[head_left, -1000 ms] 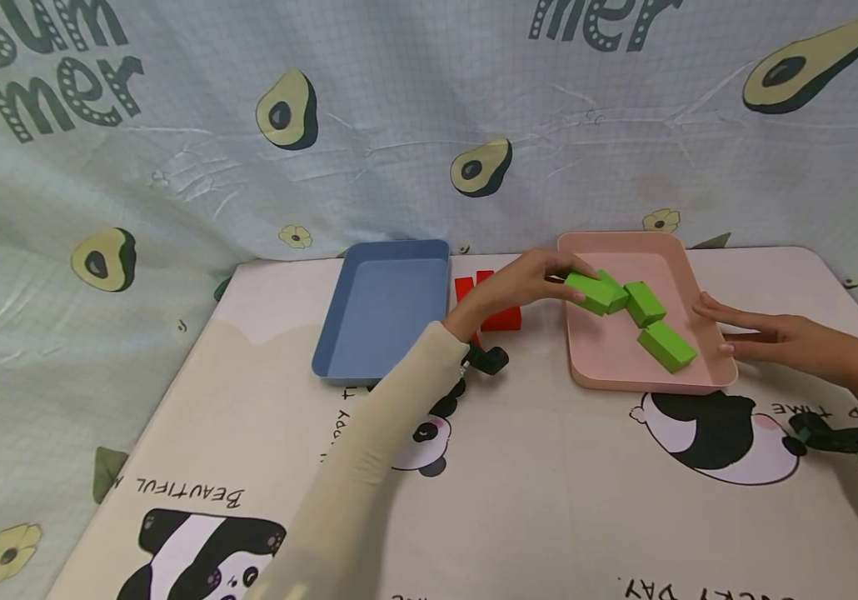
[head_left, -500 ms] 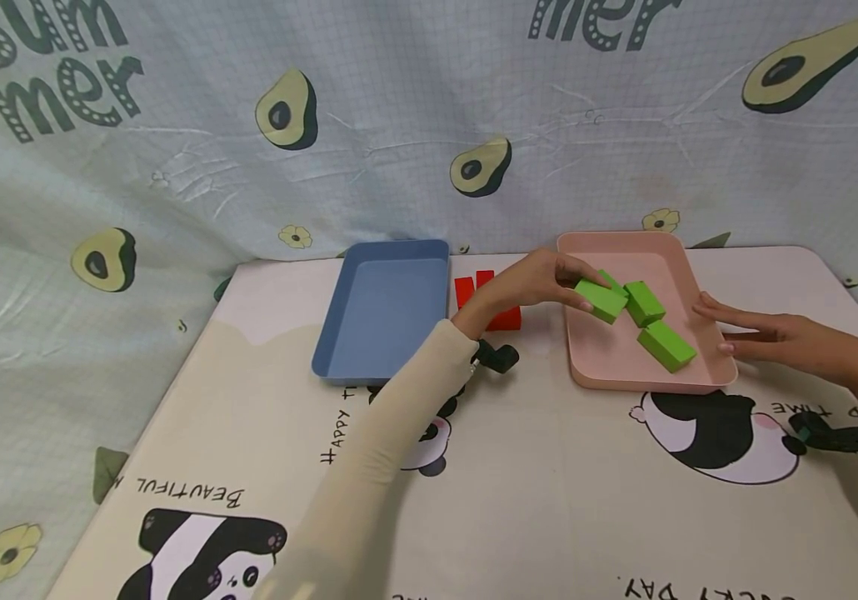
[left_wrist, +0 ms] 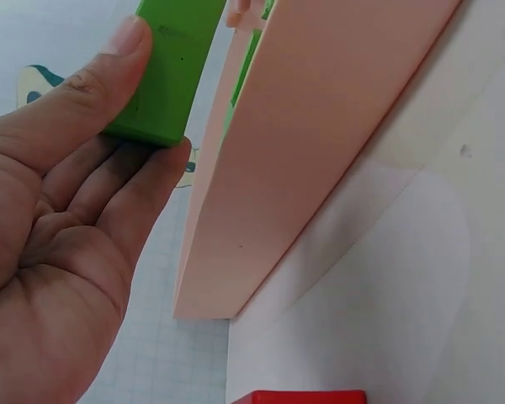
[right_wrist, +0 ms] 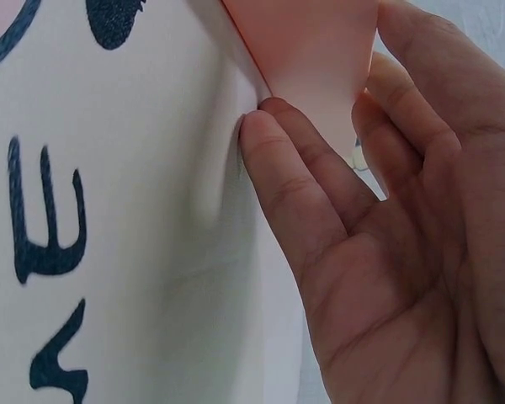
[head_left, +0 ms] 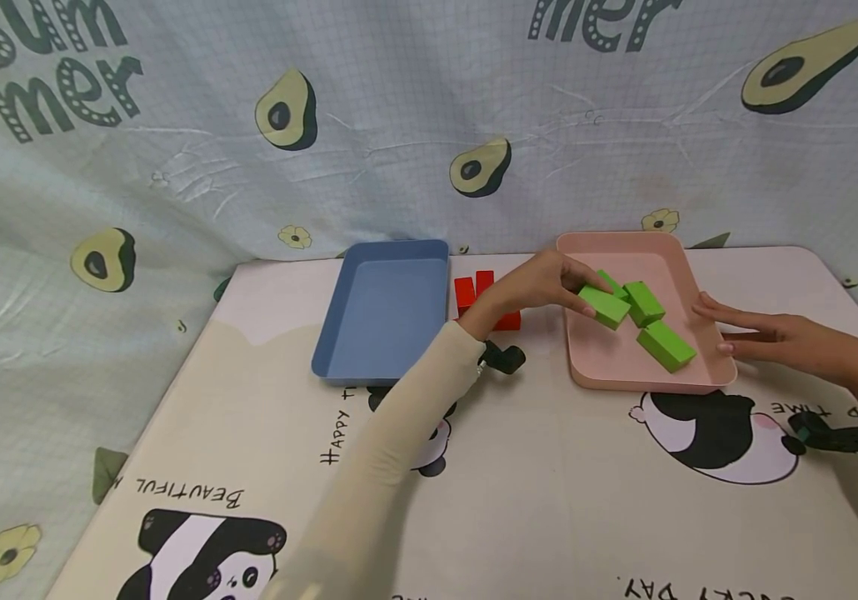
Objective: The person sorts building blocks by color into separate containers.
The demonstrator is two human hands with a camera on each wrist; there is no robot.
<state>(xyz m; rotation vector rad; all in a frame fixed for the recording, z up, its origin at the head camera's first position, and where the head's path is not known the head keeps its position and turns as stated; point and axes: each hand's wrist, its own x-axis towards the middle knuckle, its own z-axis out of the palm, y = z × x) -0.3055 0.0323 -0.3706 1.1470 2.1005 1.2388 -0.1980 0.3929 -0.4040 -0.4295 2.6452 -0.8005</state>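
My left hand pinches a green block between thumb and fingers, over the left part of the pink tray. In the left wrist view the held block stands above the tray's wall, thumb on one face and fingers under its end. Three more green blocks lie inside the tray, one partly hidden behind the held one. At the tray's right side is my right hand, its fingers extended; in the right wrist view the fingertips touch the tray's lower outer edge.
Left of the pink tray stands a blue tray. Several red blocks sit between the two trays, partly covered by my left hand and wrist. Behind the table hangs a cloth printed with avocados.
My left hand has moved a little right and toward me with the green block, bringing it further in over the pink tray. The right hand and the trays have stayed put.
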